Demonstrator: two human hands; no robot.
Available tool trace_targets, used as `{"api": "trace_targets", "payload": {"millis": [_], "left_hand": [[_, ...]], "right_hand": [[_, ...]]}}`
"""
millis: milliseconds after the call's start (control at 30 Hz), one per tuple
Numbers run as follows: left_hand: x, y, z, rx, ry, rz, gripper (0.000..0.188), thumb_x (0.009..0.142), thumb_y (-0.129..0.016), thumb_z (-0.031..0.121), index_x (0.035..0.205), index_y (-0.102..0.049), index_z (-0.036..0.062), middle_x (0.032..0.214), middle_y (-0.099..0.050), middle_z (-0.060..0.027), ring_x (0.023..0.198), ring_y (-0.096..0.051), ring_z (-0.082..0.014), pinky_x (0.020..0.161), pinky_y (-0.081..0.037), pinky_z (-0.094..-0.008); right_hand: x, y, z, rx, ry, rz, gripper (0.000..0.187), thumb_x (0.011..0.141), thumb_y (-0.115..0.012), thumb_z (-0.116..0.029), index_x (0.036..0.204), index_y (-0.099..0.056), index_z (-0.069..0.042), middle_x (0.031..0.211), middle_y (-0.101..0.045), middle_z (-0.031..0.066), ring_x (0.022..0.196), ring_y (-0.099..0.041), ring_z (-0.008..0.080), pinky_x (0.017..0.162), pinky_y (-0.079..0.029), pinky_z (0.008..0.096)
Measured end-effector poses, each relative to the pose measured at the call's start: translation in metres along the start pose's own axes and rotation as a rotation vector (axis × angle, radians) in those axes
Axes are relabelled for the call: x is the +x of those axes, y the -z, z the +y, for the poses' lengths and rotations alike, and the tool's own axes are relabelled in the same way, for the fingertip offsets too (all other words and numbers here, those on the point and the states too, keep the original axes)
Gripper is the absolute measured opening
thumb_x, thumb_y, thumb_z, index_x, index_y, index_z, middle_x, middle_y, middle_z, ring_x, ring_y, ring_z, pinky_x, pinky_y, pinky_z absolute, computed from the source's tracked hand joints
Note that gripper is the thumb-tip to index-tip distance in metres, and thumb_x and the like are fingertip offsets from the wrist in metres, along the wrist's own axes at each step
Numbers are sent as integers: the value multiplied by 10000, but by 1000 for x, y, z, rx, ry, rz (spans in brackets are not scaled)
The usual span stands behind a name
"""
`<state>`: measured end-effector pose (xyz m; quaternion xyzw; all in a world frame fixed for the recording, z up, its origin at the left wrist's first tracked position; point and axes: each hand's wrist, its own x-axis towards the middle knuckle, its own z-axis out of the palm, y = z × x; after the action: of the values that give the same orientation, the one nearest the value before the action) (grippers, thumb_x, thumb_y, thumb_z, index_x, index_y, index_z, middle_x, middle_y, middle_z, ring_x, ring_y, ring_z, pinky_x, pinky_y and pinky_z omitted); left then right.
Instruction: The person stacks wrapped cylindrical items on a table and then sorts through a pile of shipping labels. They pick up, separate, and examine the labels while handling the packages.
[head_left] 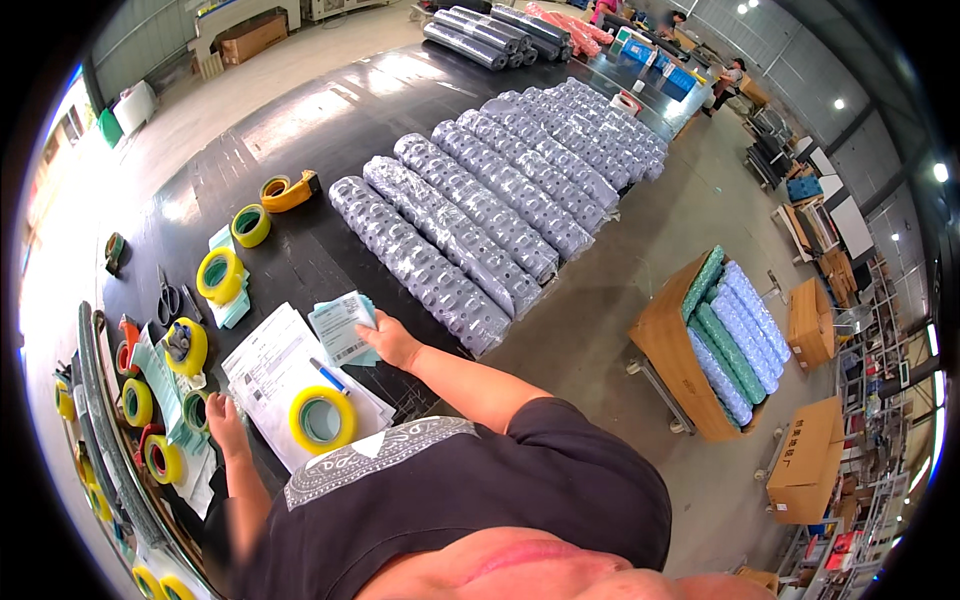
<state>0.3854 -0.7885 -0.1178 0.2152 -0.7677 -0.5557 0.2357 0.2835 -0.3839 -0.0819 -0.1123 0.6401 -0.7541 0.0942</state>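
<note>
My right hand (392,342) grips the right edge of a small stack of pale blue and white printed labels (340,328), thumb on top. Beneath and beside it lie white printed sheets (270,358), with a blue and white pen (328,376) and a large yellow tape roll (323,420) on them. My left hand (230,428) is at the left of the sheets, next to a tape roll with a green core (195,411). Its fingers look slightly apart, with nothing visible in them. More labels (172,388) lie in a strip beside that roll.
Plastic-wrapped grey dotted rolls (420,262) line the dark table (290,235). Left are scissors (170,298), an orange tape dispenser (290,191) and several yellow tape rolls (219,276). A carton (672,345) of green and blue rolls stands on a wheeled base at right. People work far off.
</note>
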Motion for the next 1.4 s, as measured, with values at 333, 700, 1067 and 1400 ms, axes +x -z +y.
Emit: {"api": "trace_targets", "payload": {"millis": [333,700,1067,1400], "left_hand": [[-38,10,-33,584,-226,116,370,908,-513,-9,1277,-503,-6,1138,-578,-145,1053,-577,-280,923,-459,-362],[-38,-1,-20,725,-256,170,360,889,-519,-2,1248,-511,14,1090,-567,-139,1022,-551,-309,897,-450,-390],[-37,3,-19,725,-268,174,361,886,-535,6,1245,-502,13,1072,-561,-142,999,-548,-315,873,-452,-394],[-40,3,-17,720,-227,161,348,896,-548,13,1241,-508,15,1063,-557,-127,962,-554,-295,855,-460,-375]], "right_hand": [[-11,-1,3,-643,406,90,200,849,-648,-230,946,-571,-73,879,-616,154,890,-580,379,781,-463,463],[-8,-2,5,-656,440,63,231,856,-653,-239,975,-546,-73,914,-613,151,903,-576,378,777,-463,463],[8,4,-11,-484,548,153,175,885,-649,-151,987,-541,-59,862,-612,161,807,-602,381,701,-479,437],[17,22,12,-605,431,207,172,885,-648,-202,941,-573,-59,862,-629,168,839,-612,394,709,-483,461]]}}
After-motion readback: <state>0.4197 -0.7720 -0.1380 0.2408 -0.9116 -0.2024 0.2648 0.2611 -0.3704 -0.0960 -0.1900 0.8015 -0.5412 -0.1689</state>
